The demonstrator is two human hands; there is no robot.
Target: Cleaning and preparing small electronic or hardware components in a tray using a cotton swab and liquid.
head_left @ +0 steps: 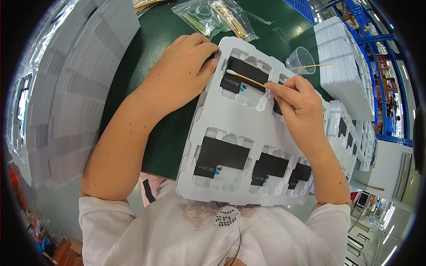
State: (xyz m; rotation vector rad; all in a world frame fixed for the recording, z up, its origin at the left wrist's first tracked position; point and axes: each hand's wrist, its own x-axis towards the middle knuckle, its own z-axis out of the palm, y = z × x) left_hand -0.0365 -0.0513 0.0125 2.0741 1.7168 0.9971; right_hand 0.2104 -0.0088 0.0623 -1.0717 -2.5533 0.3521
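Observation:
A white moulded tray (230,117) slants up from my lap onto the table, with flat black L-shaped parts that look like batteries in its pockets. My right hand (299,108) pinches the stick of a cotton swab (248,80). The swab's white tip lies over the far-left battery (250,73); I cannot tell whether it touches. My left hand (188,66) is closed at the tray's far left edge, fingers curled, with a dark patch between thumb and forefinger. In the near row lie three more batteries, the largest (224,155) at the left. My right hand partly covers another one in the far row.
Tall stacks of white trays rise at the left (84,75) and right (344,66). A clear plastic cup (301,60) with a stick across it is beyond the tray. Clear bags of swabs (215,17) lie at the back of the green table (155,26).

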